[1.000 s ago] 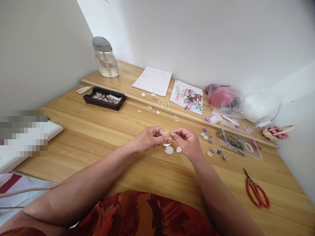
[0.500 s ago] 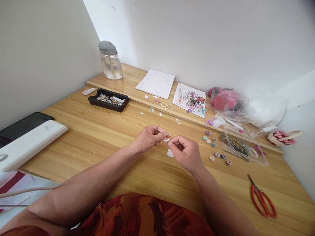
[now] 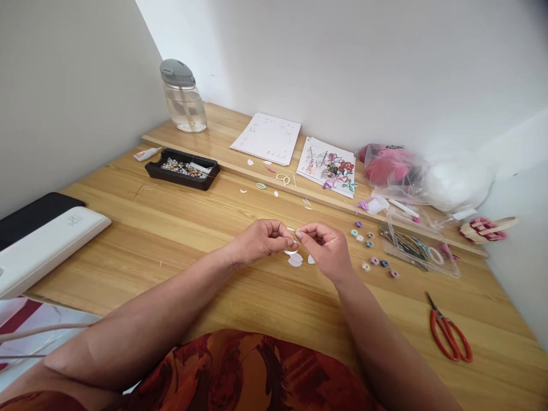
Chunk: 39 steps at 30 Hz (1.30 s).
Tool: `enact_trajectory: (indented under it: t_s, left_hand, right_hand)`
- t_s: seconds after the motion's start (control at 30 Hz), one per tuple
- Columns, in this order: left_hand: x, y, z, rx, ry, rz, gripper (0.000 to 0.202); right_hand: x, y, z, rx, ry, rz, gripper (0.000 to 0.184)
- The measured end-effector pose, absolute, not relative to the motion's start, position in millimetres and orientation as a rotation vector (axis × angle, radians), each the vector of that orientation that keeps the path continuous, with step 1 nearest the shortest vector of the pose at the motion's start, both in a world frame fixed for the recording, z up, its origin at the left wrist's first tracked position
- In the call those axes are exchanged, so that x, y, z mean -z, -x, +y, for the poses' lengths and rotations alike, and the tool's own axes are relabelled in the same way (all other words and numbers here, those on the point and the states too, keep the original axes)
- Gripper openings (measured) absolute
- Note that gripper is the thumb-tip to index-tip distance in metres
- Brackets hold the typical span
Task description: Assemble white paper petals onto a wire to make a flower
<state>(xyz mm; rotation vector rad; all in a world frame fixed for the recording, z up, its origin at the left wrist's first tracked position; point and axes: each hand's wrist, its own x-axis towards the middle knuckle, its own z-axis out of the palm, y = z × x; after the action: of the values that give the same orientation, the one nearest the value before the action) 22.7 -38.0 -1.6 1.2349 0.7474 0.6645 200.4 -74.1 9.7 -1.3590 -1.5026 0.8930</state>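
Note:
My left hand (image 3: 263,241) is closed in a pinch above the middle of the table. A small white crescent-shaped piece (image 3: 290,252) sticks out below its fingertips. My right hand (image 3: 329,248) pinches thumb against forefinger close beside the left fingertips. Whatever lies in that pinch is too small to make out. Just beneath the hands, white petal-shaped cutouts (image 3: 295,261) lie on the wood, and another white cutout (image 3: 311,260) shows partly behind the right hand.
Thread bobbins (image 3: 385,264), a clear tool box (image 3: 445,268) and red-handled scissors (image 3: 450,337) lie right. A black bead tray (image 3: 182,170), bottle (image 3: 184,100) and white device (image 3: 55,251) stand left. Paper sheets (image 3: 268,137) and wire flowers (image 3: 338,168) rest on the back ledge.
My fingertips have come closer together, the right hand shifting slightly up and left. More of the cutouts beneath now shows. The whole view has shifted slightly.

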Motion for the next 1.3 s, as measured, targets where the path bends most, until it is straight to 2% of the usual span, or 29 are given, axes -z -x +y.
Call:
enact_trajectory:
  t_s: [0.2, 0.33, 0.47, 0.57, 0.7, 0.8, 1.0, 1.17, 1.3]
  left_hand:
    - [3, -22, -36, -0.801, -1.186, 0.805, 0.027]
    - [4, -24, -35, -0.884, -1.111, 0.798, 0.027]
    - [4, -24, -35, -0.922, -1.095, 0.837, 0.025]
    - [3, -24, -35, -0.925, -1.135, 0.876, 0.027]
    - [4, -23, -35, -0.817, -1.178, 0.874, 0.030]
    - [6, -23, -35, -0.705, -1.206, 0.826, 0.032]
    - [3, -23, -36, -0.640, -1.197, 0.764, 0.033]
    - [4, -22, -35, -0.740, -1.171, 0.846, 0.030]
    - [6, -23, -34, -0.839, -1.152, 0.810, 0.027]
  right_hand:
    - [5, -197, -69, -1.260, 1.354, -1.216, 0.028]
    - [4, -191, -74, -1.282, 1.364, -1.265, 0.025]
    - [0, -186, -82, -1.136, 1.406, -1.391, 0.021]
    - [-4, -185, -87, -0.905, 1.420, -1.522, 0.016]
    - [-10, -188, -90, -0.586, 1.392, -1.678, 0.012]
    - [-11, -193, -87, -0.545, 1.384, -1.675, 0.012]
    - [2, -200, -72, -0.849, 1.358, -1.485, 0.016]
    - [15, -200, -68, -1.144, 1.385, -1.321, 0.025]
    - [14, -197, -72, -1.238, 1.387, -1.302, 0.024]
